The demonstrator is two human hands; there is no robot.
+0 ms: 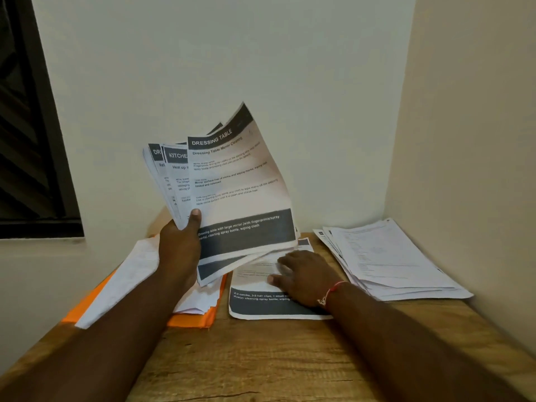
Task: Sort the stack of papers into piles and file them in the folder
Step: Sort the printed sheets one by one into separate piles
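Observation:
My left hand (181, 250) grips a fanned stack of printed sheets (232, 187) upright above the table, thumb on the front; the front sheet is headed "DRESSING TABLE". My right hand (304, 277) rests flat, fingers spread, on a small pile of sheets (261, 306) lying in the middle of the table. An orange folder (197, 317) lies at the left under my left forearm, with white papers (136, 274) on top of it. A third, thicker pile of papers (385, 259) sits at the back right by the wall corner.
The wooden table (275, 358) stands in a corner, walls close behind and on the right. A dark window frame (32, 140) is at the upper left. The table's front part shows bare wood.

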